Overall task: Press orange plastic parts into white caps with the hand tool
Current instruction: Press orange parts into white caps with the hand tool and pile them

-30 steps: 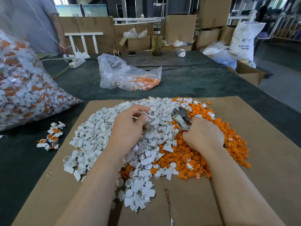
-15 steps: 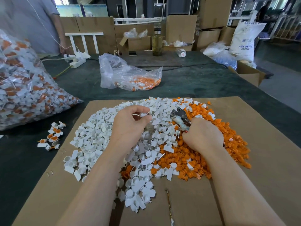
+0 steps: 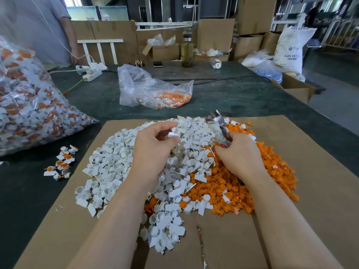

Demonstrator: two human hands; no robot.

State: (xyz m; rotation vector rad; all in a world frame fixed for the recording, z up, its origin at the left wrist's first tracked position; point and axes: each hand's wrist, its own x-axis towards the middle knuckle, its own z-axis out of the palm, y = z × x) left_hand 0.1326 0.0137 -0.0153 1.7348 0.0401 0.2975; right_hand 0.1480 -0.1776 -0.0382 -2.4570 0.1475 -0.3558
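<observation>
— What's the left hand point(image 3: 155, 146) holding?
— It pinches a round white cap point(image 3: 174, 132) above the pile.
— The right hand point(image 3: 240, 154)?
— Gripping the metal hand tool point(image 3: 218, 126) over ridged orange parts point(image 3: 252, 183).

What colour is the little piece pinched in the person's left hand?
White. The small cap shows best in the head view, held in the left hand above the pile.

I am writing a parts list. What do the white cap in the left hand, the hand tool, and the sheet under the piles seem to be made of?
White cap: probably moulded plastic, matte, uniform white. Hand tool: apparently metal, with shiny grey glints on its head, though blurred. Sheet: brown cardboard, dull, with a seam at the near edge.
</observation>
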